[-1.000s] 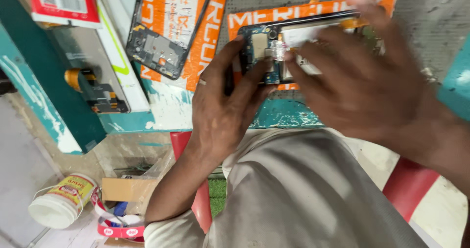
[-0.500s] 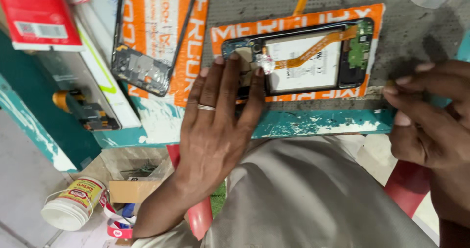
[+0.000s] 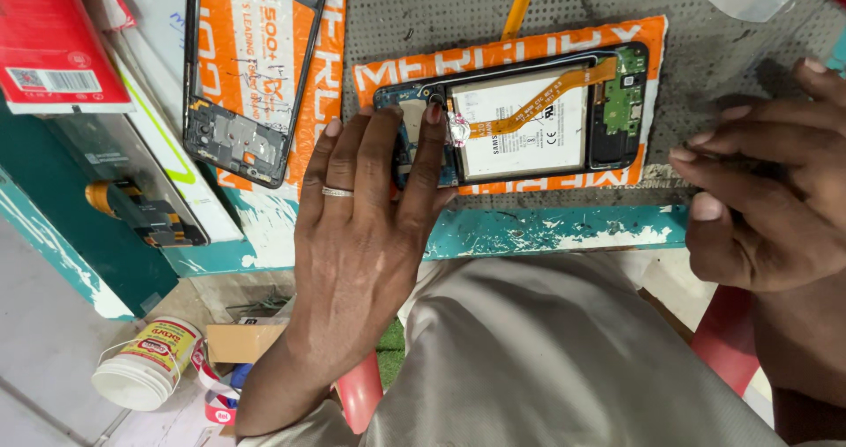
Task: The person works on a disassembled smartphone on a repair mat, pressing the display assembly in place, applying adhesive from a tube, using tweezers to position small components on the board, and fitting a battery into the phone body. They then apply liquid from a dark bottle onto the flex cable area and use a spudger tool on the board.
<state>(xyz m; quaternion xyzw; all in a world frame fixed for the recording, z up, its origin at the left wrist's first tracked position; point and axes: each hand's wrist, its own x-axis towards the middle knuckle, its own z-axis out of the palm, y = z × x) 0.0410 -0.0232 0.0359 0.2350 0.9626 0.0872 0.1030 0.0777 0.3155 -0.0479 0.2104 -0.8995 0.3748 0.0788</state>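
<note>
An opened phone (image 3: 529, 116) lies on an orange printed sheet (image 3: 493, 59), showing its white battery, an orange flex cable and a green board at the right end. My left hand (image 3: 370, 200), with a ring on one finger, lies flat with fingertips pressing the phone's left end. My right hand (image 3: 767, 191) rests at the right on the grey mat (image 3: 423, 11), away from the phone, fingers curled together. I cannot tell if it holds anything.
A detached black phone frame (image 3: 251, 68) lies on another orange sheet at the upper left. A red box (image 3: 53, 41) and a boxed tool (image 3: 141, 204) sit at the left. A white jar (image 3: 141, 363) stands on the floor below the teal bench edge (image 3: 564, 231).
My right hand has drawn away from the phone to the right. My left hand stays pressed on the phone's left end. The view has shifted slightly.
</note>
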